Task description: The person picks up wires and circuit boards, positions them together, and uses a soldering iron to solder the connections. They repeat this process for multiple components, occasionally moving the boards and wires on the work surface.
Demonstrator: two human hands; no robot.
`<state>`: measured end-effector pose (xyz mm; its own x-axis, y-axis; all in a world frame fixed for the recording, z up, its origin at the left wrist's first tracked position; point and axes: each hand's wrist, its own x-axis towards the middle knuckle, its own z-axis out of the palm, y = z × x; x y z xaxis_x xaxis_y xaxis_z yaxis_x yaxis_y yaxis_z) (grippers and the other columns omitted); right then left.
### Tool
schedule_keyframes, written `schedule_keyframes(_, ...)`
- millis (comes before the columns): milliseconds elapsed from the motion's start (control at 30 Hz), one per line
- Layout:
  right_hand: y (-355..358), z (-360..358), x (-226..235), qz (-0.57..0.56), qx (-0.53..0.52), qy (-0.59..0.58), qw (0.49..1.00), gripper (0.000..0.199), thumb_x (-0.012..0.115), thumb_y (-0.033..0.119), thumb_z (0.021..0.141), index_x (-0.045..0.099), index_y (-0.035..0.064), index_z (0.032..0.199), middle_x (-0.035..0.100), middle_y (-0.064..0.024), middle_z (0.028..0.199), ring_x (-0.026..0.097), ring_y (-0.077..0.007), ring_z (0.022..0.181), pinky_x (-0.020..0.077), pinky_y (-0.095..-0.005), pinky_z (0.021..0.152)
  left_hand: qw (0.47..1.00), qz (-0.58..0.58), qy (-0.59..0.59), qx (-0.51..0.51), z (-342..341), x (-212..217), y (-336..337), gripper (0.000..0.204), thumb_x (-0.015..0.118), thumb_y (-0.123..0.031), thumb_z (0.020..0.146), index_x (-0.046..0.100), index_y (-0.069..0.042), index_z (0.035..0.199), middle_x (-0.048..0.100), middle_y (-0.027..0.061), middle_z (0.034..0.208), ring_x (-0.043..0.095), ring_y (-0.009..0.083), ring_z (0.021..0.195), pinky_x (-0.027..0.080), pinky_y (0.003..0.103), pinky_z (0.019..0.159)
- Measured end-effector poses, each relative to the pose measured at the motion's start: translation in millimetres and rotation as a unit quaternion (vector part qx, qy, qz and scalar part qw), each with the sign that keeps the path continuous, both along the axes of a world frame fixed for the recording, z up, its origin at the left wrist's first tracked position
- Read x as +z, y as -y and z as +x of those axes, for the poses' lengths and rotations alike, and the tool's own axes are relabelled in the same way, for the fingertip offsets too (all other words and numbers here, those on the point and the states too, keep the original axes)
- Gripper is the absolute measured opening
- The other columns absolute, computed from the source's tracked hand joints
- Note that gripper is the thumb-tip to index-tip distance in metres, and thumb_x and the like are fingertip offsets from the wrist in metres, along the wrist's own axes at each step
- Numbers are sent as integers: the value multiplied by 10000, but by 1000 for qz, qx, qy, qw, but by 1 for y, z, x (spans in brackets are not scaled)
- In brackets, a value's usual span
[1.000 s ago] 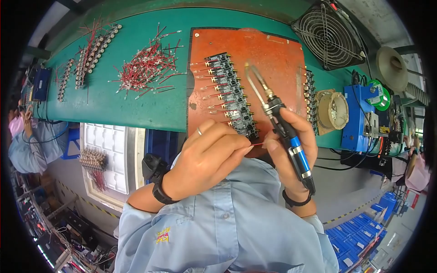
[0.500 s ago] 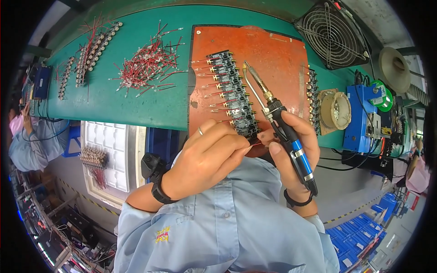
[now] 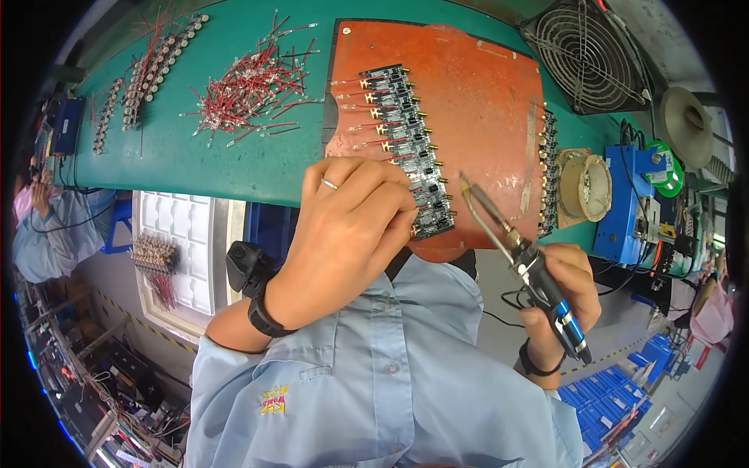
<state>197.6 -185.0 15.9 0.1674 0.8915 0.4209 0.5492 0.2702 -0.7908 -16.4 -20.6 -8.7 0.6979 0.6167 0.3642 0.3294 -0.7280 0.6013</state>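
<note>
My left hand (image 3: 343,226) has its fingers curled and pinched together at the left edge of a strip of black circuit boards (image 3: 412,140), near its lower end. Whatever sits between those fingertips is hidden. Short red leads with small clear tips stick out along the strip's left side, and brass-coloured posts line its right. In my right hand (image 3: 576,285) is a soldering iron (image 3: 534,269) with a black and blue handle and a thin metal tube beside the tip. Its tip hovers to the right of the strip, apart from it. The strip lies on an orange-red board (image 3: 484,101).
A pile of red-and-black wired parts (image 3: 253,93) lies on the green bench (image 3: 273,168), with finished-looking strips (image 3: 160,66) farther left. Right of the board are another strip (image 3: 548,171), a round pot (image 3: 585,186), a blue device (image 3: 620,203), a solder spool (image 3: 665,168) and a fan (image 3: 585,58).
My right hand has drawn the soldering iron right and toward me, away from the strip's lower end. My left hand has moved up and left along the strip, and the two hands are now apart.
</note>
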Motion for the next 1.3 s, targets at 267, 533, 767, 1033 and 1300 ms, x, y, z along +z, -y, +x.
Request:
schedule_keyframes(267, 8, -8, 2, -66, -4, 17, 998, 487, 799, 315, 717, 621, -43, 996, 640, -208, 937, 613, -302, 883, 481, -392, 780, 1000, -14, -17, -2, 1, 5, -2, 115, 690, -45, 736, 600, -64, 804, 598, 33, 941, 540, 244, 934, 377, 380, 856)
schedule_keyframes(533, 0, -13, 3, -75, -4, 19, 997, 412, 823, 145, 650, 652, -40, 976, 677, -188, 944, 657, -313, 879, 525, -390, 771, 999, -25, -21, 2, 2, 6, -1, 117, 702, -37, 738, 620, -68, 816, 611, 34, 956, 545, 246, 916, 375, 363, 843)
schedule_keyframes(767, 2, -13, 8, -98, 9, 51, 994, 476, 800, 279, 700, 632, -50, 999, 647, -204, 946, 621, -311, 889, 489, -391, 788, 999, -21, -24, 1, 3, 8, -1, 122, 693, -26, 730, 606, -67, 804, 603, 35, 938, 541, 249, 904, 378, 369, 823)
schedule_keyframes(1033, 1, -12, 15, -82, 17, 77, 994, 473, 829, 243, 684, 627, -52, 993, 648, -204, 957, 639, -325, 882, 514, -399, 765, 999, -7, -34, -1, 4, 7, -3, 130, 689, -22, 719, 602, -64, 806, 599, 40, 941, 542, 255, 910, 383, 364, 805)
schedule_keyframes(1300, 3, -5, 8, -19, -40, 21, 999, 507, 825, 278, 694, 616, -53, 1015, 643, -211, 974, 622, -322, 877, 505, -393, 755, 999, -1, -40, -1, 3, 9, -3, 138, 699, -30, 720, 601, -65, 811, 596, 47, 946, 541, 255, 926, 382, 365, 818)
